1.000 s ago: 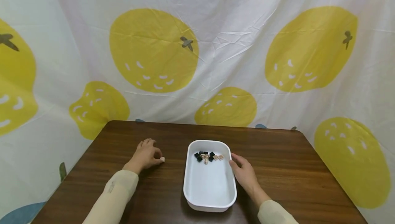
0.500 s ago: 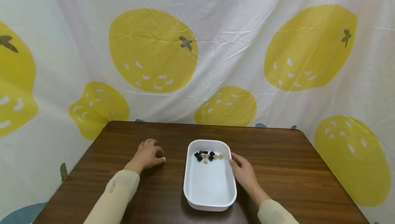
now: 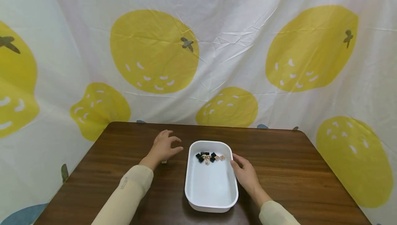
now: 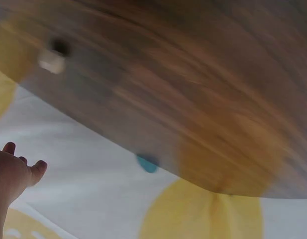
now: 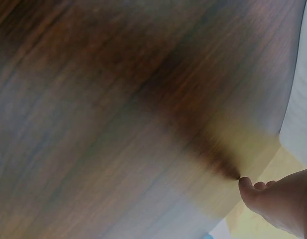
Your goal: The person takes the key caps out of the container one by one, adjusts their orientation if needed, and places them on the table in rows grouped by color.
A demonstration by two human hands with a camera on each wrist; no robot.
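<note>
My left hand point(image 3: 162, 147) is over the table left of a white tray point(image 3: 212, 194), fingers spread and holding nothing. Under its wrist, a small pale block point(image 3: 164, 162) shows partly on the wood. That pale block point(image 4: 52, 61) appears blurred in the left wrist view, apart from the left hand point(image 4: 13, 174). My right hand point(image 3: 245, 172) holds the tray's right side, thumb over the rim and fingers along the outer wall. Inside the tray's far end lie several small black square pieces point(image 3: 201, 160) and several pale square pieces point(image 3: 222, 157), some overlapping.
The dark brown wooden table point(image 3: 288, 170) extends on both sides of the tray. Behind it hangs a white curtain point(image 3: 217, 63) with yellow fruit prints, meeting the table's far edge.
My left hand has let go of the pale block and moved right and away from me, toward the tray, its fingers opening. The right hand and tray have stayed in place.
</note>
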